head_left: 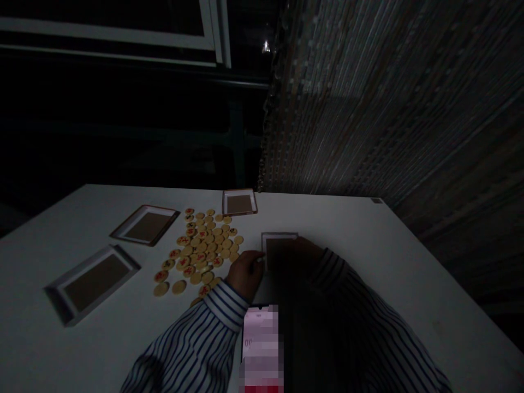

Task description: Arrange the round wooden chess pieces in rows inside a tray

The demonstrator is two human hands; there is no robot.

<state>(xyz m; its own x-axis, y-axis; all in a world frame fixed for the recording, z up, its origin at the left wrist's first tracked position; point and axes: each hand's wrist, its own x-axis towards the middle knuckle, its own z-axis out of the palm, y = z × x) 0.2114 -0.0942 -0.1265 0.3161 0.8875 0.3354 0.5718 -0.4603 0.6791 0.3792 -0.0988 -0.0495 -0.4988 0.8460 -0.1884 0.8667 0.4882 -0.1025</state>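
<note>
A shallow box (279, 236) with a pale rim and brown inside lies on the white table, between my two hands. My left hand (245, 273) has its fingers curled closed at the box's left edge. My right hand (305, 254) reaches over the box's right side; it is in deep shadow and its fingers cannot be made out. Left of my left hand spreads a loose heap of round wooden Chinese chess pieces (208, 245). Some show red or dark characters, others a plain face.
Three more shallow boxes lie around the pieces: one at the back (239, 213), one at the left (164, 232) and one nearer front left (96, 297). A lit phone (260, 338) is by my left sleeve. A bead curtain (339, 109) hangs behind the table (409, 284). The room is dark.
</note>
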